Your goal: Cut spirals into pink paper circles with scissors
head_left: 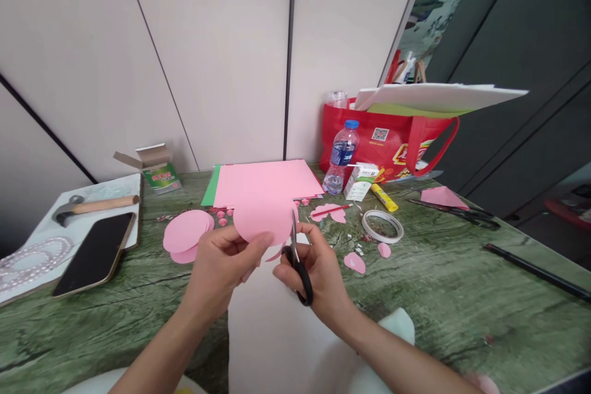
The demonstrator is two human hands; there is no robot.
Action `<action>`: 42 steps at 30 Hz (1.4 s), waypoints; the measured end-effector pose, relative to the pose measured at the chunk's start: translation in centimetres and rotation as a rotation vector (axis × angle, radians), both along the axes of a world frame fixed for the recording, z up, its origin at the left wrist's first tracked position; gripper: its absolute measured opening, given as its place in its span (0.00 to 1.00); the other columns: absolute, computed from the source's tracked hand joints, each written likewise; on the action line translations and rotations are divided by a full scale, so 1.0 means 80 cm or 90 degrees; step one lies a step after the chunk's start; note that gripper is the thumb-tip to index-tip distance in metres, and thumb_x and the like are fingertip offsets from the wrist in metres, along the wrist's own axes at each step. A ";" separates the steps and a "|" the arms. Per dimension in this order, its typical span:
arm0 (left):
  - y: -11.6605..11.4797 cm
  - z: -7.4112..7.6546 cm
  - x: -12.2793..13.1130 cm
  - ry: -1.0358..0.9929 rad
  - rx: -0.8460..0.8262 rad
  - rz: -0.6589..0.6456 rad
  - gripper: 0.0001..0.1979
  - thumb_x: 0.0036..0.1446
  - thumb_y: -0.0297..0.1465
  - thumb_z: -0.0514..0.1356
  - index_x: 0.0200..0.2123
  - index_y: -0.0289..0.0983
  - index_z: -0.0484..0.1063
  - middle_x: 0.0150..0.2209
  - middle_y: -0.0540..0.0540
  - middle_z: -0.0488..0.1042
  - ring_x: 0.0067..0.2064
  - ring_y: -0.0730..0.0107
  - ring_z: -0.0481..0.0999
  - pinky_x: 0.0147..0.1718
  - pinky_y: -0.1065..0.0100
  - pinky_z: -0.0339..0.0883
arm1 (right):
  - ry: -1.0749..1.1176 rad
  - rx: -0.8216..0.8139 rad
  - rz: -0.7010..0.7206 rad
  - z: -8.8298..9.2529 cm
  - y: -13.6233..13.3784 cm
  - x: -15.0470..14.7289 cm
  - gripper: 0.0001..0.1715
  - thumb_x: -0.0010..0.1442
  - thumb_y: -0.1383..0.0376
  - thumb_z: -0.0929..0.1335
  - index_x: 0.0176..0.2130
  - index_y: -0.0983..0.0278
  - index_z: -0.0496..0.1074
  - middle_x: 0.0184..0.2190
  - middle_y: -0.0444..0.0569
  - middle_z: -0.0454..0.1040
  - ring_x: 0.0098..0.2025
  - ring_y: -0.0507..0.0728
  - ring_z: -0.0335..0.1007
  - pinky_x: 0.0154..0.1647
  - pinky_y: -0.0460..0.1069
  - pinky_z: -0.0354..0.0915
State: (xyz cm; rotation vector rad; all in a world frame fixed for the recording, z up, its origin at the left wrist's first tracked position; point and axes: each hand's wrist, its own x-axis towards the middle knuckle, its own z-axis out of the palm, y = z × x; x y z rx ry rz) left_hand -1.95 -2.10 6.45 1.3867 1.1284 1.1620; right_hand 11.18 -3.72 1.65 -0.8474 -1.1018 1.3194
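Observation:
Between thumb and fingers, my left hand (226,265) pinches a rounded piece of pink paper (261,218), held up over the table. My right hand (318,271) grips black-handled scissors (302,277), whose blades point upward at the paper's right edge. A thin curled pink strip hangs below the paper near the blades. To the left of my left hand lies a stack of pink paper circles (187,231). Behind the held paper rests a pile of pink sheets (272,178), with a green sheet showing at its left.
On the left are a hammer (99,208), a phone (96,255), bead strings (39,258) and a small box (159,169). At right stand a water bottle (341,157), a carton (361,181), a red bag (378,135); a tape roll (382,226) and yellow glue stick (384,197) lie nearer.

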 end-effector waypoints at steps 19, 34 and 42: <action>-0.001 -0.001 -0.001 -0.038 -0.016 -0.016 0.12 0.47 0.31 0.61 0.16 0.33 0.65 0.11 0.56 0.60 0.11 0.87 0.53 0.10 0.80 0.45 | -0.002 -0.005 0.003 -0.010 0.000 -0.004 0.25 0.43 0.67 0.72 0.38 0.59 0.57 0.19 0.35 0.66 0.19 0.46 0.60 0.19 0.40 0.54; -0.001 -0.006 0.002 -0.012 -0.042 -0.029 0.11 0.47 0.32 0.61 0.17 0.33 0.67 0.11 0.56 0.61 0.12 0.86 0.53 0.10 0.80 0.43 | 0.009 0.073 -0.017 -0.007 0.003 0.000 0.30 0.41 0.68 0.73 0.41 0.59 0.56 0.24 0.39 0.64 0.28 0.50 0.60 0.23 0.42 0.55; -0.001 -0.004 0.003 -0.020 -0.034 -0.026 0.10 0.46 0.32 0.61 0.18 0.34 0.67 0.11 0.57 0.58 0.12 0.86 0.52 0.10 0.80 0.43 | 0.011 0.050 -0.004 -0.006 0.002 0.001 0.28 0.42 0.69 0.72 0.39 0.59 0.57 0.21 0.37 0.63 0.23 0.47 0.59 0.20 0.41 0.52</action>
